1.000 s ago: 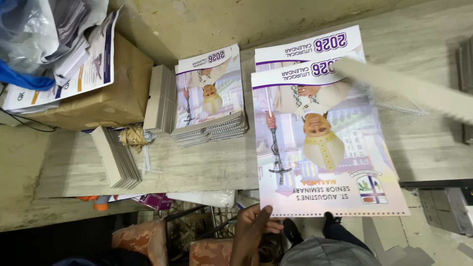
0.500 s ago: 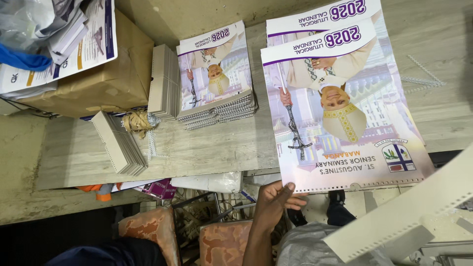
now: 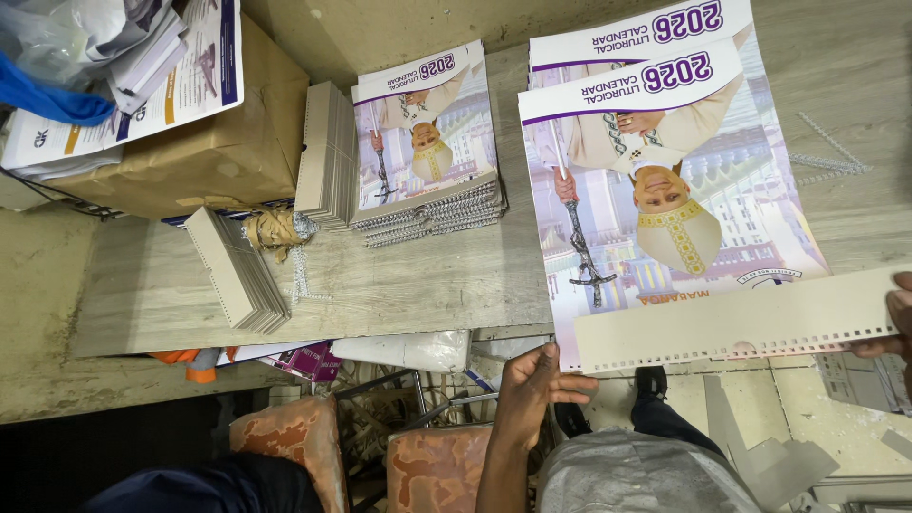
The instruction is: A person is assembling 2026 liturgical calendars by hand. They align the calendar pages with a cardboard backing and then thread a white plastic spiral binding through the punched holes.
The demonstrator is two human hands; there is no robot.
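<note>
Beside the left hand [image 3: 534,389], the large calendar sheet [image 3: 665,190] lies flat on the counter [image 3: 427,285], its near edge just past the fingertips. Left hand is open, fingers loosely spread at the sheet's lower corner; actual contact cannot be confirmed. Right hand [image 3: 893,318], mostly out of frame, is closed on one end of a punched cardboard strip [image 3: 731,323], which lies across the sheet's near edge. Beyond the left hand sits a stack of small bound calendars [image 3: 427,152], with grey card stacks [image 3: 328,157] alongside.
</note>
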